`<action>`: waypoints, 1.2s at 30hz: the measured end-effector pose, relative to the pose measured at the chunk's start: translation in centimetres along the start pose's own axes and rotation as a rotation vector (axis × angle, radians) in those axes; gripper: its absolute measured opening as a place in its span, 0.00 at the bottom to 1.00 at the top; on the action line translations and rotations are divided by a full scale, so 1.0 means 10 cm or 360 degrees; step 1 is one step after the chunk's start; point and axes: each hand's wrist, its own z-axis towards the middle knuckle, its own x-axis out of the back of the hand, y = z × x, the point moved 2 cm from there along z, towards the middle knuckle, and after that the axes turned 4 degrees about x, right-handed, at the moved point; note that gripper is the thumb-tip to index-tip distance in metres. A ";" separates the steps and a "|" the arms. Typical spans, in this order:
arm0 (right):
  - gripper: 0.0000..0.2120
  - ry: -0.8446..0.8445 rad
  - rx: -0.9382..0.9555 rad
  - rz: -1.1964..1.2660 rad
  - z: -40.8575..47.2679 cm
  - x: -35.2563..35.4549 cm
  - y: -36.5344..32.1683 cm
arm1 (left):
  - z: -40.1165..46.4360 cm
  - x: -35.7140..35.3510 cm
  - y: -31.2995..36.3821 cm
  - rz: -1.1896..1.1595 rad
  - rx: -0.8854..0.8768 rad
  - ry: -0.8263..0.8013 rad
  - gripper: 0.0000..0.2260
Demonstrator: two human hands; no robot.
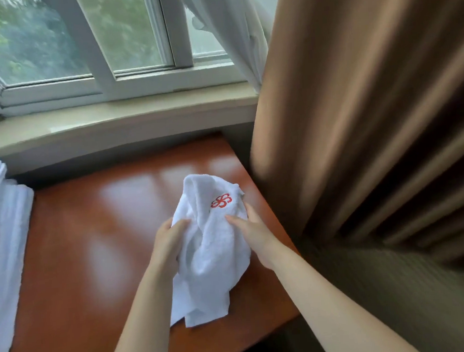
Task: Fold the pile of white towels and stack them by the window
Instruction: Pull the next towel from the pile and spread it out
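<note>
you are gripping the crumpled towel (211,248) between left hand (166,241) and right hand (252,229), fingers curled into it, its length hanging toward you.

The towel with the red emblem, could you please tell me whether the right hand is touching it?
Touching: the head view shows the right hand gripping the white towel beside its red emblem, thumb pressed into the cloth.

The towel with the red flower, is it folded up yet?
Not yet. The towel hangs bunched and crumpled between both hands, left and right.
</note>
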 end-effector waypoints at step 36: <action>0.06 -0.0583 0.0536 -0.1595 1.17 0.64 -0.67 | -0.20 -0.54 -0.32 0.0523 0.0163 0.1034 0.12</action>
